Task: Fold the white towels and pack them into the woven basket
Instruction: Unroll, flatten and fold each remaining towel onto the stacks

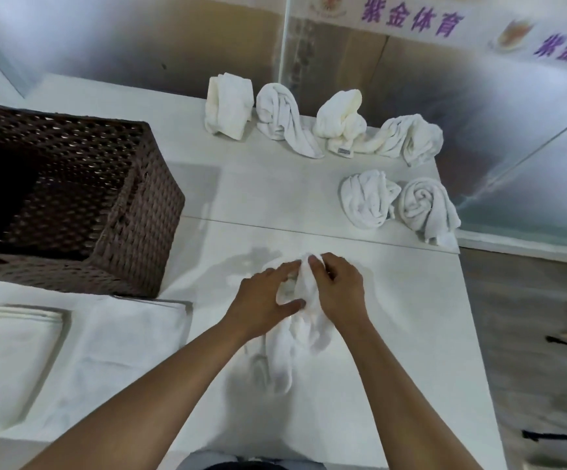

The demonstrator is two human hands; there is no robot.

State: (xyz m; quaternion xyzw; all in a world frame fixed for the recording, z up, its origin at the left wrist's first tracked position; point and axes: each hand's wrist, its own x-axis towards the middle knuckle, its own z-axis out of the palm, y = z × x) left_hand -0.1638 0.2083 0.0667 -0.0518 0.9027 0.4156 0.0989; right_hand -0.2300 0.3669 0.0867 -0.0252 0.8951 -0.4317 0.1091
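Forearms, two, bare, entering from the bottom edge and converging at the middle of the white table [394, 334].

Left hand [266, 301]: fingers curled, thumb and fingertips pinching the crumpled towel [295, 337] from its left side. Right hand [338, 288]: fingers closed over the top of the same towel, gripping from the right. The two hands nearly touch above the bunched cloth; the rest of the towel trails down toward the camera, lying on the table between the forearms.

Woven basket [133, 205]: dark brown, open-topped, upper left, well apart from the hands; interior dark, contents cannot be told.

Folded towels [14, 354]: flat white stack at lower left, just in front of the basket, resting on a larger spread white cloth [123, 340].

Unfolded towels, six, white, crumpled or rolled. Four in a row along the far edge: [229, 106], [284, 118], [341, 120], [411, 139]. Two near the right edge: [368, 198], [426, 206], the latter lying right at the table's edge.

Open room: bare tabletop between the basket and the far row, around the hands, and to the right of the forearms. Table's right edge runs close beside the right forearm; wooden floor [529, 317] beyond it. A seam crosses the tabletop just beyond the hands.
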